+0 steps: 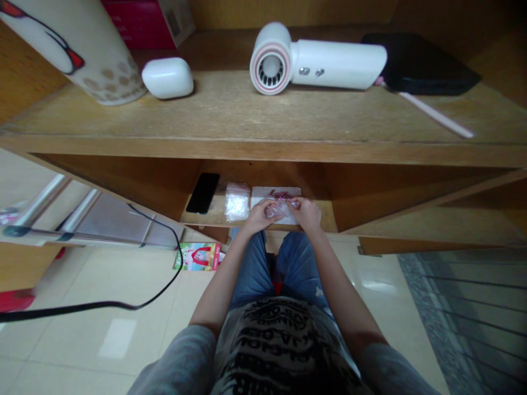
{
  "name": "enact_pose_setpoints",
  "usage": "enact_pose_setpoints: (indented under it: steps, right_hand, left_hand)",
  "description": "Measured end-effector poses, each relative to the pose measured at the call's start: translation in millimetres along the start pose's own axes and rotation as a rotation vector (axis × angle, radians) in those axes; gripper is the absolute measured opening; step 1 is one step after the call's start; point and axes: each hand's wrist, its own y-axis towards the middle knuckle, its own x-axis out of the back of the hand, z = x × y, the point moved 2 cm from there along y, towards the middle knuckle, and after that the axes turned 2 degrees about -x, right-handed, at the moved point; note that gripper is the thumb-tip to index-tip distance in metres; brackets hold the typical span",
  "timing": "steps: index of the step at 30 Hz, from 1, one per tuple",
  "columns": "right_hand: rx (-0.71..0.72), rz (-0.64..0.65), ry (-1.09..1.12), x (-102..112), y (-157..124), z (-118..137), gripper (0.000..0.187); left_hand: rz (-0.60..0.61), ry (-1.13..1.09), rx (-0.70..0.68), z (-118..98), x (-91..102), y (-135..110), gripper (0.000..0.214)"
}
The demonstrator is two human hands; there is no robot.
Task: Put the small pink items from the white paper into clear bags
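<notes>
My left hand (261, 215) and my right hand (307, 214) meet over a small clear plastic bag (276, 209) at the front of a low wooden shelf (214, 218). Both hands pinch the bag, and its contents are too small to tell. Under it lies a white sheet or card (263, 197) with a pink pattern (282, 195) at its far edge. To the left of my left hand is a flat clear plastic packet (237, 202), and beyond it a black smartphone (202, 193) lies face up.
Overhead, a wooden shelf board (230, 112) holds a white hair dryer (317, 63), a white rounded case (167, 78), a large white cup (82, 49) and a black pouch (420, 63). A black cable (135, 302) and a printed leaflet (197, 257) lie on the tiled floor.
</notes>
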Motion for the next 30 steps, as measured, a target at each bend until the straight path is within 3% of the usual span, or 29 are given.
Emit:
enact_pose_setpoints:
  steps: [10,21,30]
  right_hand:
    - [-0.01,0.009,0.033,2,0,2,0.028]
    - [0.043,-0.048,0.424,15,-28,-1,0.031]
    - [0.155,0.049,0.287,17,-44,13,0.03]
  left_hand:
    - [-0.006,-0.002,0.001,3,-1.0,-1,0.042]
    - [-0.007,0.004,0.007,-4,1.4,0,0.043]
    - [-0.067,-0.091,-0.001,-5,2.8,1,0.043]
